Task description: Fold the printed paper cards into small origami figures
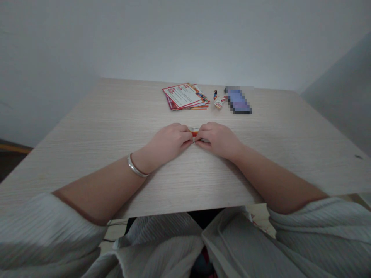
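Observation:
Between my two hands, low over the middle of the table [162,193], is a small piece of printed paper [195,134] in white, orange and red. My left hand [171,139] has its fingers closed on the paper's left side, a silver bangle on that wrist. From the other side my right hand [219,139] pinches it, with thumb and fingertips pressed together. The two thumbs nearly meet at the paper's near edge. Most of the paper is hidden under my fingers, so its full shape cannot be made out.
Beyond my hands lies a fanned stack of printed leaflets [184,95]. Just right of it stands a small folded paper figure [218,101], beside a pixelated phone [239,101]. A pale wall [185,42] rises behind the table.

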Tool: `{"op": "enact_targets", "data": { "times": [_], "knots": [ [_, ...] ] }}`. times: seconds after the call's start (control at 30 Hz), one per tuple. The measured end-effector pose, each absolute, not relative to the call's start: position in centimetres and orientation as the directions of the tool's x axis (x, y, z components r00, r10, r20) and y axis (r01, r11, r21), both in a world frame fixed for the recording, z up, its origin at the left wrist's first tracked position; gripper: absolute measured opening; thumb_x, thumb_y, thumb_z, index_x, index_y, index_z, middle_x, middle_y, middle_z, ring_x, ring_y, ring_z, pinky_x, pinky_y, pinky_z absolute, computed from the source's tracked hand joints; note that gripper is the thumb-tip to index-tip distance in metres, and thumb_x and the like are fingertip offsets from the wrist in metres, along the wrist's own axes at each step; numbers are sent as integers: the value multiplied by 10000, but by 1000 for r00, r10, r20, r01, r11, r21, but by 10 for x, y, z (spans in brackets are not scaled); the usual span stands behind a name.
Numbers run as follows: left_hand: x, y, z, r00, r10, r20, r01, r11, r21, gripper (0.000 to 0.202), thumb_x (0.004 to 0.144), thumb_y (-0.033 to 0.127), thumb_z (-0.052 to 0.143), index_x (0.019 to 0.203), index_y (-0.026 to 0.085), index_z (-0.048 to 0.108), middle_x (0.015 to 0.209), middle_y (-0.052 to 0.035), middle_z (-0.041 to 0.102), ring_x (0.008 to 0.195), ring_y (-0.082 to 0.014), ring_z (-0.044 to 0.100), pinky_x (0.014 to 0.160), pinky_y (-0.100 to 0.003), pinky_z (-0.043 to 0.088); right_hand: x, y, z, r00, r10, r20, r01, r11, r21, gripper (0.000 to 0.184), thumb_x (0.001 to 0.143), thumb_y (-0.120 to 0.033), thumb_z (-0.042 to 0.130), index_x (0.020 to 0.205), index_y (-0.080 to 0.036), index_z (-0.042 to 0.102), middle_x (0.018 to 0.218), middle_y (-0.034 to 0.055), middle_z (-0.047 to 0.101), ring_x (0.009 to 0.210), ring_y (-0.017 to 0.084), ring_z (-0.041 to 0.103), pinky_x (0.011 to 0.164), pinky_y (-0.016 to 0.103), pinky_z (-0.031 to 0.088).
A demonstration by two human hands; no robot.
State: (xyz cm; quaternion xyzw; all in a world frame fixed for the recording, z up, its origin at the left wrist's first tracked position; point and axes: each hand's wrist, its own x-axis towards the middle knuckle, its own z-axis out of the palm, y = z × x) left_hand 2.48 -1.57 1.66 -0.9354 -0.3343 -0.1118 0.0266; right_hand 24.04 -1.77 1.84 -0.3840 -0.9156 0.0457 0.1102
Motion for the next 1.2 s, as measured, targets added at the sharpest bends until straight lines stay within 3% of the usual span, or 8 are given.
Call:
{"op": "enact_targets", "data": {
  "times": [0.27, 0.57, 0.93, 1.2],
  "knots": [
    [26, -18, 17, 680, 707, 194, 700, -705, 116, 260, 1018, 239, 555, 973, 108, 775, 919, -118, 735, 896, -250, 677, 860, -381, 526, 236, -19, 16, -614, 770, 175, 725, 638, -260, 191, 994, -210, 611, 1023, -134, 784, 1034, 127, 754, 973, 233, 651, 876, 339, 451],
    [27, -18, 22, 639, 757, 134, 755, -651, 77, 276, 976, 217, 506, 944, 128, 766, 884, -113, 739, 868, -264, 683, 812, -389, 498, 242, -15, 13, -548, 824, 142, 739, 556, -380, 162, 968, -284, 680, 950, -163, 787, 946, 87, 755, 893, 204, 642, 818, 317, 442],
    [31, -16, 21, 593, 802, 75, 794, -597, 109, 307, 1023, 244, 471, 934, 130, 741, 907, -121, 739, 889, -260, 680, 835, -374, 499, 236, -13, 16, -524, 848, 78, 809, 524, -266, 246, 1021, -294, 613, 948, -139, 790, 981, 132, 784, 906, 224, 645, 823, 342, 416],
    [30, -17, 22, 605, 792, 83, 784, -611, 114, 305, 1022, 238, 469, 894, 137, 727, 889, -120, 733, 856, -250, 668, 810, -371, 504, 241, -10, 14, -520, 847, 112, 786, 525, -327, 248, 986, -362, 678, 891, -159, 783, 887, 83, 768, 828, 198, 619, 769, 325, 398]
  ]
}}
